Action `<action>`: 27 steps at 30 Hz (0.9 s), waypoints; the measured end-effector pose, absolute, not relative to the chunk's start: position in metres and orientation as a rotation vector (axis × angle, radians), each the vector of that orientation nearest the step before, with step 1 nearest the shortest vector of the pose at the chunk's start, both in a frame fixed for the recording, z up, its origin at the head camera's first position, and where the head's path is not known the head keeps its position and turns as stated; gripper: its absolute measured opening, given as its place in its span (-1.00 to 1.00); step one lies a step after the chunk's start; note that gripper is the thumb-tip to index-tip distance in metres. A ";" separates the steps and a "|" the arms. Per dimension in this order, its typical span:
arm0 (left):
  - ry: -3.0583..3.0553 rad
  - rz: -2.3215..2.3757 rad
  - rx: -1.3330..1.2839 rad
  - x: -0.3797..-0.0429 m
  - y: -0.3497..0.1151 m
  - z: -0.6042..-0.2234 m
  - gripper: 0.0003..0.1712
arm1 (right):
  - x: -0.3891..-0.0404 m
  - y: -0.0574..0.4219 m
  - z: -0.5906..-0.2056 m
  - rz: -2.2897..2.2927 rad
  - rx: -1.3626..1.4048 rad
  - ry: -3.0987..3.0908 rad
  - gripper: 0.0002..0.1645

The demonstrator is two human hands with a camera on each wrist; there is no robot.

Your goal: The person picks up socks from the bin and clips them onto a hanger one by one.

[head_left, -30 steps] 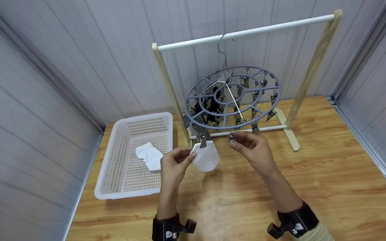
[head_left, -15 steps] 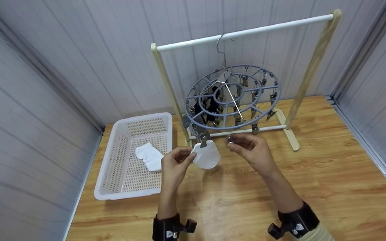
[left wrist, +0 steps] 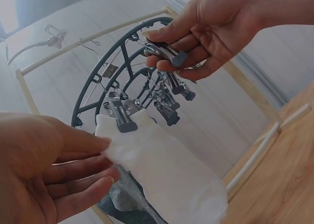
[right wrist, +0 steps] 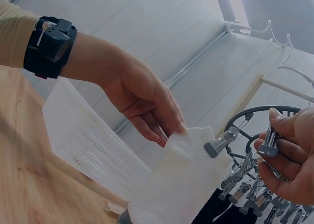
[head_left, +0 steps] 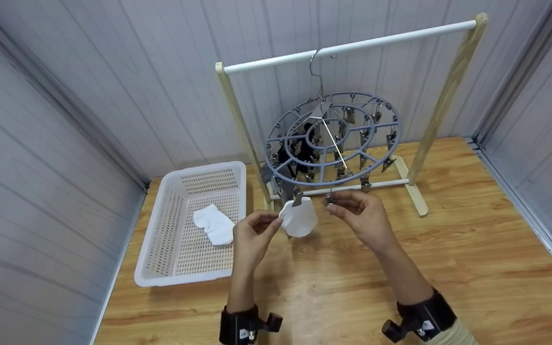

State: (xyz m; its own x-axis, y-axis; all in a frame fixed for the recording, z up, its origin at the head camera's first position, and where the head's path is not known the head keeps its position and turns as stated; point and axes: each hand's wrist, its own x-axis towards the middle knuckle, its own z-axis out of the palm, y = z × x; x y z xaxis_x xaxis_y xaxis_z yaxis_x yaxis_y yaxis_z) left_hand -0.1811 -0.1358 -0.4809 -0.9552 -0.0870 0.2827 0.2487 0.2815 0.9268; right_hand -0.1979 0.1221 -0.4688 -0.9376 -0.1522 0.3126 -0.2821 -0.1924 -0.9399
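A white sock (head_left: 300, 221) hangs by its cuff from a metal clip (left wrist: 122, 117) of the round blue-grey drying hanger (head_left: 321, 183). My left hand (head_left: 252, 239) pinches the cuff's left edge between thumb and forefinger, the other fingers loosely bent. To the right of the sock, my right hand (head_left: 364, 213) holds a second clip (right wrist: 270, 143) between thumb and fingers, just below the hanger's front rim. In the left wrist view that clip sits apart from the cuff, above and to the right of it.
A white perforated basket (head_left: 149, 254) stands at left with another white sock (head_left: 214, 225) inside. The hanger hooks over the white bar (head_left: 271, 61) of a wooden-legged rack (head_left: 448, 103). Dark socks (head_left: 307, 151) and several free clips hang behind. Panel walls enclose the wooden surface (head_left: 448, 258).
My left hand has shifted slightly right and drawn the clipped white sock closer to the right hand. The right hand keeps its clip, nearly in place.
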 end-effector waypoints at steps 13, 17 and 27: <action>-2.315 -1.678 -0.106 -0.177 -0.146 -0.478 -0.83 | -0.197 0.118 -0.467 2.204 0.538 -1.967 -0.66; -2.292 -1.667 -0.057 -0.174 -0.147 -0.471 -0.81 | -0.197 0.118 -0.468 2.171 0.515 -1.991 -0.67; -2.325 -1.559 0.019 -0.176 -0.166 -0.464 -0.73 | -0.197 0.118 -0.469 2.131 0.474 -2.012 -0.69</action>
